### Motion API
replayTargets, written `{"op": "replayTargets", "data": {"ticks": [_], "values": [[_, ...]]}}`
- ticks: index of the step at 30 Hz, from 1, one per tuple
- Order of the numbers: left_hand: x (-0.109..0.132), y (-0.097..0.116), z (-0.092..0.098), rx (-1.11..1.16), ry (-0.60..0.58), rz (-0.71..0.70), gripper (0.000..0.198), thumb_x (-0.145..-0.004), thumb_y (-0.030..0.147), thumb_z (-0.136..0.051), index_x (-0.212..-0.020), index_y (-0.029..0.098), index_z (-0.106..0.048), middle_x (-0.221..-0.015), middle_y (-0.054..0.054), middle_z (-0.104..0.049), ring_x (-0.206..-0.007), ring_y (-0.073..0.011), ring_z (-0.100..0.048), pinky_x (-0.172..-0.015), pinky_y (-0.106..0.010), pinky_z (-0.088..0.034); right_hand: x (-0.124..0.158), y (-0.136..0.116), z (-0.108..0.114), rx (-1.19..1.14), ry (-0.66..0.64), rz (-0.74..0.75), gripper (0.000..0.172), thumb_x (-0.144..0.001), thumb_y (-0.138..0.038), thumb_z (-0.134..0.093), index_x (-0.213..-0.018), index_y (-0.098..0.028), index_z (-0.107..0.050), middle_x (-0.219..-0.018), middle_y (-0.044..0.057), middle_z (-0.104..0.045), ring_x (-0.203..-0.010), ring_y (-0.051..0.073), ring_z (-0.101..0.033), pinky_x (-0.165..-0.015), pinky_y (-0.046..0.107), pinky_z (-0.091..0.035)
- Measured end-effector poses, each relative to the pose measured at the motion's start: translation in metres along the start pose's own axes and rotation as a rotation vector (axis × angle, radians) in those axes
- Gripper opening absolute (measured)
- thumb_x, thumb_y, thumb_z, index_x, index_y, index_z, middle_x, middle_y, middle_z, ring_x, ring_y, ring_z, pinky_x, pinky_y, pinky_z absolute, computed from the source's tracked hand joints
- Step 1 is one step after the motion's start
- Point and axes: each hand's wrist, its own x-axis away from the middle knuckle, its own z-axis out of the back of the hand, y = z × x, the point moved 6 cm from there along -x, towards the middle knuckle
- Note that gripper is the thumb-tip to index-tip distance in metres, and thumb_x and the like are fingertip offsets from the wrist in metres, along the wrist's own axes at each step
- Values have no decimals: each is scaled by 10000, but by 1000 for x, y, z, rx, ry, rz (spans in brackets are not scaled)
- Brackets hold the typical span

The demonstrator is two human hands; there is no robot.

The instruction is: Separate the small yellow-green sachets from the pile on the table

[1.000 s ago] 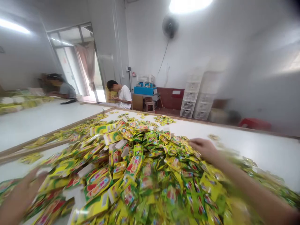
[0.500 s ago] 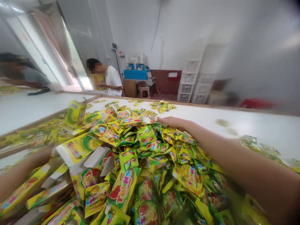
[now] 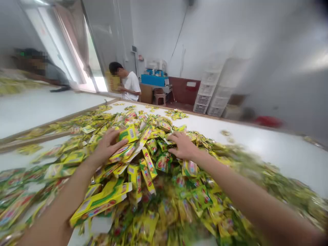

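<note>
My left hand (image 3: 109,146) lies on the heap with its fingers apart, touching a small yellow-green carton (image 3: 130,134). Across from it, my right hand (image 3: 183,146) rests on the heap with fingers spread, beside green candy packets (image 3: 163,162). Between and below both hands are slim yellow cartons (image 3: 150,163) with fruit pictures, tilted at many angles. A longer yellow carton (image 3: 102,201) lies near my left forearm. Loose packets (image 3: 200,198) cover the near right side, partly blurred.
A white table (image 3: 205,128) with wooden edging bears the heap. A wooden divider (image 3: 58,121) runs along the left. Beyond the table, a person in a white shirt (image 3: 132,83) stands, and another person is at far left. White crates (image 3: 202,99) are stacked by the wall.
My left hand has come up from the lower left onto the cartons. The right hand has moved nearer and onto the packets. Cartons in the heap have shifted, and the view has turned slightly left.
</note>
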Motion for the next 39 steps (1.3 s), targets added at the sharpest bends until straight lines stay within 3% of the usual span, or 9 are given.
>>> {"op": "replayTargets", "data": {"ticks": [6, 12, 18, 24, 28, 31, 35, 36, 39], "values": [[58, 90, -12, -90, 16, -203, 448, -855, 485, -604, -1259, 293, -615, -1326, -80, -530, -1243, -300, -444, -1102, -472, -239, 88, -56, 2, 7, 67, 116, 335, -821, -100, -603, -1149, -164, -589, -1152, 123, -556, -1145, 276, -466, -1000, 451, -406], [132, 164, -70, 256, -141, -185, 387, -893, 374, -583, -1257, 254, -638, -1360, -92, -567, -1331, -317, -379, -1144, -518, -148, 183, -78, -10, -148, 80, 157, 265, -797, -38, -550, -1014, -160, -640, -1100, 117, -638, -1160, 252, -513, -1044, 418, -411], [157, 152, -100, 528, -228, 79, 310, -902, 404, -570, -1081, 196, -714, -1168, -86, -697, -1096, -273, -612, -996, -403, -443, 260, -64, -5, -343, 74, 68, 344, -802, 5, -483, -904, -230, -712, -960, 32, -740, -977, 190, -650, -1055, 412, -413], [129, 128, -76, 624, -231, 343, 263, -935, 352, -562, -1051, 127, -632, -958, -48, -685, -779, -154, -667, -699, -333, -568, 321, -67, 2, -396, 198, -234, 259, -873, -125, -485, -911, -224, -721, -882, 66, -727, -843, 212, -683, -765, 335, -552], [121, 151, -49, 545, 26, 423, 213, -922, 315, -587, -1001, 125, -642, -912, -35, -684, -743, -142, -659, -677, -317, -560, 331, -126, -49, -425, 71, -154, 248, -923, -178, -481, -1012, -263, -695, -1011, 74, -700, -983, 233, -666, -862, 362, -546], [143, 158, -17, 488, 288, 425, 194, -925, 276, -559, -931, 138, -695, -869, -75, -712, -810, -177, -664, -777, -331, -531, 332, -166, -94, -344, -37, -69, 344, -936, -210, -492, -1253, -290, -598, -1262, 97, -593, -1165, 263, -581, -937, 414, -528], [260, 99, 73, 147, 615, 276, 279, -859, 256, -634, -1134, 231, -675, -1223, -77, -659, -1200, -243, -548, -1070, -403, -358, 334, -181, -128, -227, -128, -56, 425, -931, -235, -509, -1351, -303, -515, -1350, 99, -511, -1212, 299, -527, -952, 488, -514], [302, 64, 95, -13, 593, 385, 277, -862, 262, -619, -1130, 221, -674, -1246, -79, -649, -1230, -247, -528, -1090, -403, -335, 334, -180, -129, -224, -112, -76, 404, -934, -233, -505, -1332, -294, -530, -1324, 100, -523, -1190, 296, -536, -945, 490, -514], [439, -61, 143, -312, 204, 896, 330, -872, 309, -565, -1180, 212, -635, -1251, -62, -660, -1146, -228, -595, -957, -326, -451, 325, -187, -121, -253, -14, -120, 315, -944, -216, -499, -1243, -259, -588, -1199, 103, -574, -1090, 271, -571, -903, 462, -522]]}}
